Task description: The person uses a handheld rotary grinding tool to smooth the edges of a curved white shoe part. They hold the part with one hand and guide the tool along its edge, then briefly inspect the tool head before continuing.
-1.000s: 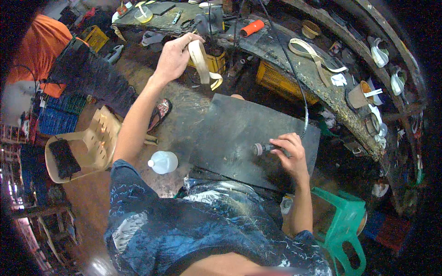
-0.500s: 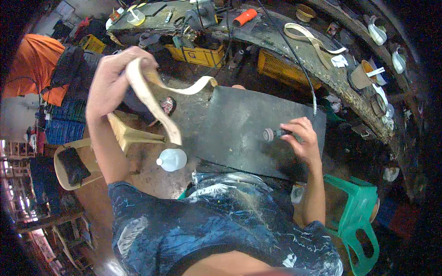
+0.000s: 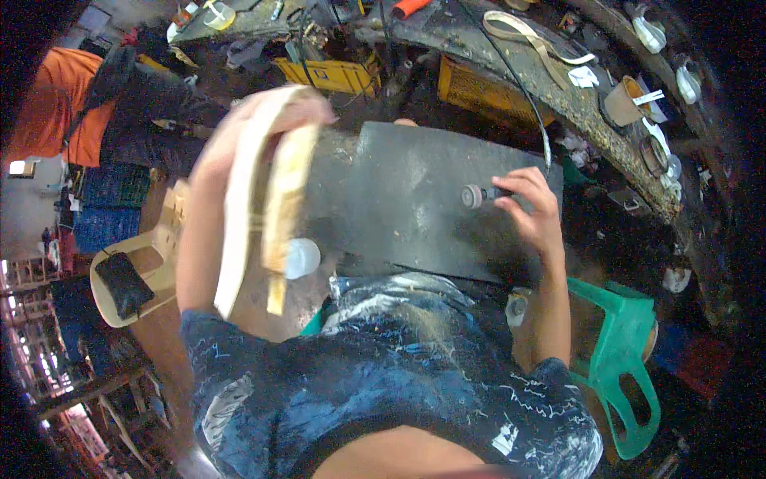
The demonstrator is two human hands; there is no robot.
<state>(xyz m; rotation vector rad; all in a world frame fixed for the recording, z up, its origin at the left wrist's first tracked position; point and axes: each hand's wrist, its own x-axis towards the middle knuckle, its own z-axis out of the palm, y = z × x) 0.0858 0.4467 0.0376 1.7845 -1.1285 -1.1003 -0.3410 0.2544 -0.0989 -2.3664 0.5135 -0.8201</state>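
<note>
A long cream strip with a tan, rougher face [image 3: 246, 199] is looped over in my left hand [image 3: 237, 132], both lengths hanging down toward me. My left fingers are closed around the bend and smeared by motion. My right hand [image 3: 533, 209] pinches a slim dark rotary tool handpiece [image 3: 501, 192]. Its round greyish-pink grinding head [image 3: 472, 196] points left, and a dark flexible shaft [image 3: 546, 144] runs up behind my hand. Beneath the tool, a dark grey sheet [image 3: 415, 203] covers my lap. The strip hangs left of the sheet, apart from the grinding head.
A whitish jug [image 3: 302, 258] stands on the floor, partly behind the strip. A green plastic stool [image 3: 626, 311] is at right, a beige chair [image 3: 116, 299] at left. Along the far workbench [image 3: 582, 108] lie another pale strip [image 3: 527, 41] and a brown cup [image 3: 622, 105]; yellow crates [image 3: 327, 77] sit below.
My left hand has moved right and turned, so the strip now hangs as two near-parallel lengths. My right hand and tool have moved slightly up in the picture; the view has shifted a little.
</note>
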